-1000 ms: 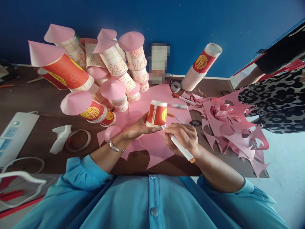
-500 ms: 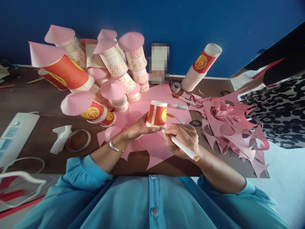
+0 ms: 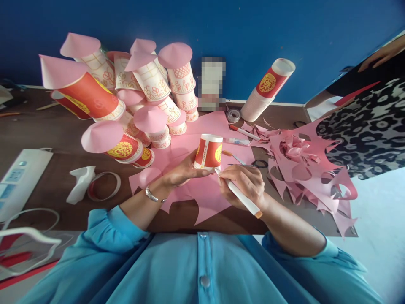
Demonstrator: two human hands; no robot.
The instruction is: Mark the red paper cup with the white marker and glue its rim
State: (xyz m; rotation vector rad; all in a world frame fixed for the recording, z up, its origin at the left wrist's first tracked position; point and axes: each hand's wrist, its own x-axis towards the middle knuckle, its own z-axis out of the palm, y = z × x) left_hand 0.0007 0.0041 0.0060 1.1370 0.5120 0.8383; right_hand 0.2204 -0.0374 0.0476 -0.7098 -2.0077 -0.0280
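My left hand point(image 3: 183, 172) curls round the base of a red paper cup point(image 3: 211, 153), its far fingers hidden behind it; my right hand point(image 3: 243, 182) pinches a white marker point(image 3: 244, 198), the tip at the cup's lower edge, contact hard to make out; the cup bears a yellow emblem and a pale strip of writing too small to read; beyond my hands, a pixelated object point(image 3: 212, 84) shows nothing legible.

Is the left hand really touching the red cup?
Touching. The head view shows the left hand holding the red cup, with the thumb pressed along the cup's lower edge.
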